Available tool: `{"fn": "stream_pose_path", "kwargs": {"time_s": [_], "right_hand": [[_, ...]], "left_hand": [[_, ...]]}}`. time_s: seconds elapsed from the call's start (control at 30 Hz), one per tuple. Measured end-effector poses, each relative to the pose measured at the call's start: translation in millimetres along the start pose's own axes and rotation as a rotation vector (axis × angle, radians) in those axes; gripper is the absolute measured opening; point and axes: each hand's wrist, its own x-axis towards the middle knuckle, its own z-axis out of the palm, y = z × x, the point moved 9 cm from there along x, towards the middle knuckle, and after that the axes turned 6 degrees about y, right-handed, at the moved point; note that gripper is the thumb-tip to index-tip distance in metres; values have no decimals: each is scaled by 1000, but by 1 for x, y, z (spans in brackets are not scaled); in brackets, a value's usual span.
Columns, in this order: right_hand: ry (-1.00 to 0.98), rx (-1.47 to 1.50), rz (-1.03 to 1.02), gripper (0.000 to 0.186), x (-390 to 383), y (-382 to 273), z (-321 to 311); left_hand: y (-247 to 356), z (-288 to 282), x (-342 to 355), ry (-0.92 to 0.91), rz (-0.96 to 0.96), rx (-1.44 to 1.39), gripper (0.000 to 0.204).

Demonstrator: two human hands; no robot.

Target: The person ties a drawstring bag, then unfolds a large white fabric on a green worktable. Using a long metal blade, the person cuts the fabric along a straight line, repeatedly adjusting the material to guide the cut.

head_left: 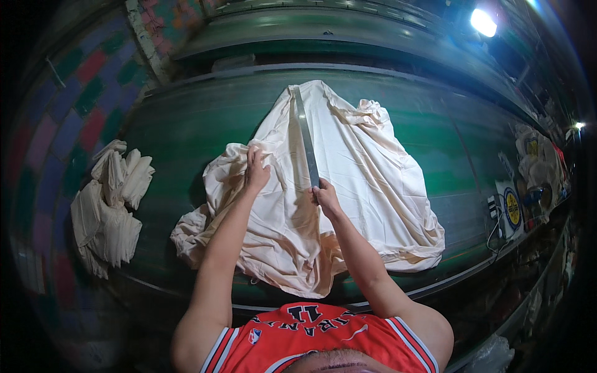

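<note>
A large cream cloth [373, 186] lies spread and rumpled over the green table in front of me. Down its middle runs a long, flat metal strip [306, 137], like a ruler, from near the far edge of the cloth toward me. The near end of this strip is in my right hand [326, 196], whose fingers are closed around it. To the left, my left hand [256, 171] rests on a creased part of the cloth, its fingers apart. Folds bunch up beside my left forearm and at the cloth's far right corner.
Folded cream cloths [112, 211] are piled at the table's left end. On the right end of the green table [460, 168] stand a card with a round yellow-and-blue emblem [512, 208], a cable and bagged items [538, 155]. Another long table [323, 43] stands beyond.
</note>
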Motion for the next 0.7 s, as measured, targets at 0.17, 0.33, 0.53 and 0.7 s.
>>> {"fn": "stream_pose_path", "kwargs": {"time_s": [0.17,0.33,0.53,0.7], "right_hand": [[-57,1,13,12,58,-8,21],[-35,14,48,10,116,-19,40],[-104,83,103,10,165,-42,77],[-146,93,49,11,101,-27,56]], "left_hand": [[-89,57,53,-230,-303,212,48],[-85,49,65,-8,-264,-43,41],[-6,15,1,-4,-120,-225,44],[91,-9,-111,-398,14,-380,25]]}}
